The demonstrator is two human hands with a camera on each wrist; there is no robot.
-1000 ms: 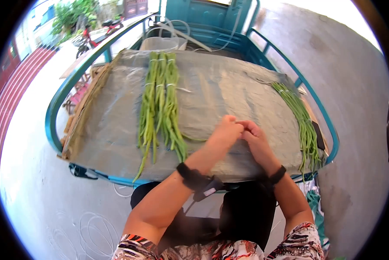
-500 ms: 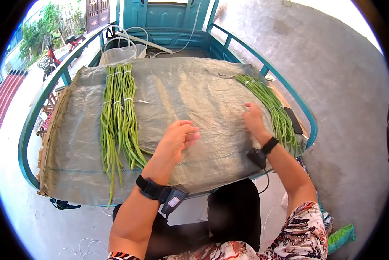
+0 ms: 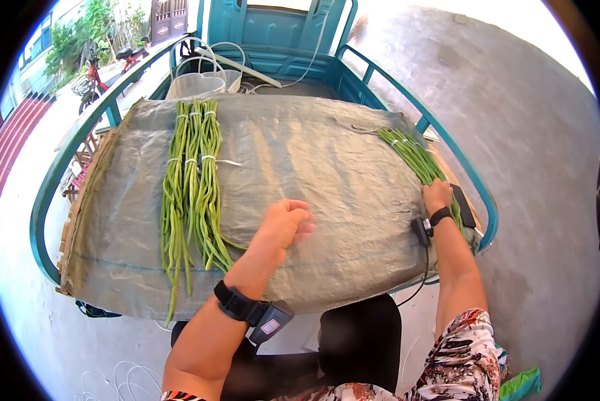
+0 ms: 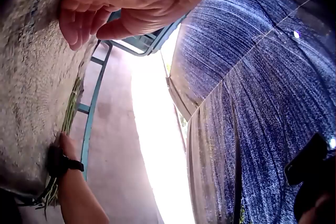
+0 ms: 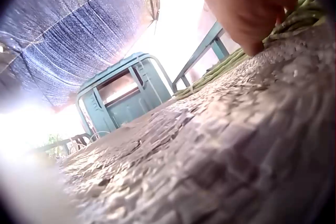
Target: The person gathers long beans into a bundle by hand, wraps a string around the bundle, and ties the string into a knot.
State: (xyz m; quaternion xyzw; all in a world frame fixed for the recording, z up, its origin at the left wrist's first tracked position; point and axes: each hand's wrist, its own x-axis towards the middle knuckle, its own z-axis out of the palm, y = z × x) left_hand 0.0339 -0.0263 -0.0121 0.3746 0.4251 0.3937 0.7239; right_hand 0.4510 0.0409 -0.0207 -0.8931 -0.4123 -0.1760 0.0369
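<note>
Three bundles of long green beans (image 3: 191, 174), tied with white bands, lie side by side on the left of the grey sheet (image 3: 313, 174). At the sheet's right edge, my right hand (image 3: 437, 195) grips the middle of another bundle of green beans (image 3: 407, 152). The right wrist view has this hand (image 5: 252, 8) low over the sheet, against the green beans (image 5: 226, 66), its fingertips partly hidden. My left hand (image 3: 283, 227) hovers over the middle of the sheet, holding nothing; its fingers (image 4: 79, 24) hang loosely bent in the left wrist view.
A teal rail (image 3: 413, 100) runs along the right side of the cart bed, and another (image 3: 46, 194) curves round the left. Clear plastic containers (image 3: 196, 85) stand behind the sheet. A dark flat object (image 3: 463, 206) lies beside the right bundle.
My hands have parted from each other. The right hand has moved right and down onto the right bundle and taken hold of it. The left hand has moved left, its fingers loosened.
</note>
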